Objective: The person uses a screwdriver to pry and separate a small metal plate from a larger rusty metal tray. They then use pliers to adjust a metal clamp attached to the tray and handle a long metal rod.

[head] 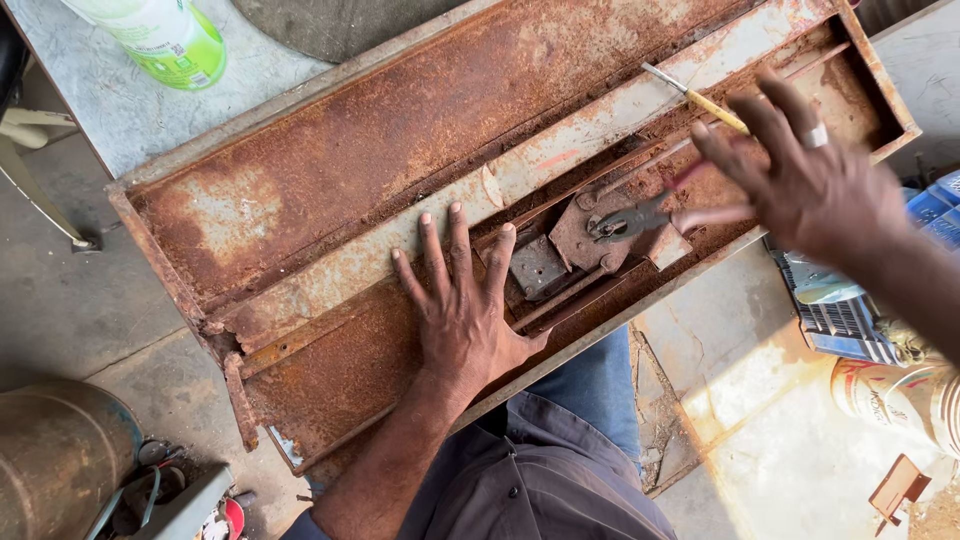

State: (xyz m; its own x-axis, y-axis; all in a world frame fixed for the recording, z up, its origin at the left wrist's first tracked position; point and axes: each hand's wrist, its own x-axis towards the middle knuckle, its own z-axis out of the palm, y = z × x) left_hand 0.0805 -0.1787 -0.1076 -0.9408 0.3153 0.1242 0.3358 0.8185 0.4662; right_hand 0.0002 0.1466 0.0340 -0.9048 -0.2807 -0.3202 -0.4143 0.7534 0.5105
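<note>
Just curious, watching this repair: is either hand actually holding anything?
No. The left hand lies flat on the rusty metal panel; the right hand hovers open above the pliers, which lie loose.

One view only, worn on the head; looks steeply down, almost straight, over the lap and knees; close, within arm's reach of the rusty metal panel (400, 190), which runs slantwise from lower left to upper right and fills most of the frame; takes in the left hand (462, 310) near the middle and the right hand (810, 170) at the right edge; catches concrete floor (70, 300) at left and below; no second view to share with.
</note>
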